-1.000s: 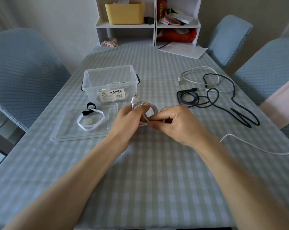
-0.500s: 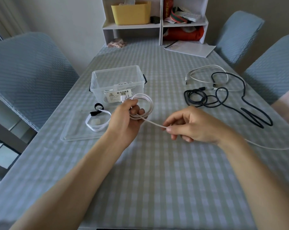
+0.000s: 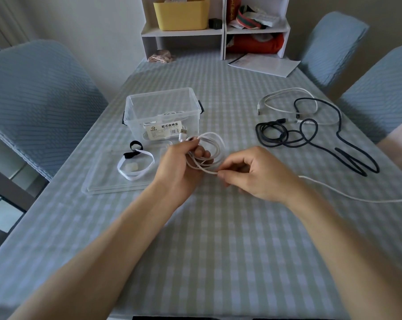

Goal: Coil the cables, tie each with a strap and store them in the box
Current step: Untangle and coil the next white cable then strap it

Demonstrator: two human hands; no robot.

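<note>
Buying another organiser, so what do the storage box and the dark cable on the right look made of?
The box looks like clear glossy plastic: the tablecloth shows through its walls. The dark cable looks matte, possibly braided fabric, though too small to confirm.

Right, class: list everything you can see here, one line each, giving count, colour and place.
Box: one, clear, table centre-left.
Lid: one, clear, flat before box.
Straps: one white, one black, on lid.
Coiled cable: one, white, in left hand, tail trailing right.
Loose cables: one dark, one white, table right.
Shelf unit: one, white, far end.
Bin: one, yellow, on shelf.
Chairs: three, blue, around table.
Left hand: holds coil.
Right hand: pinches cable.
</note>
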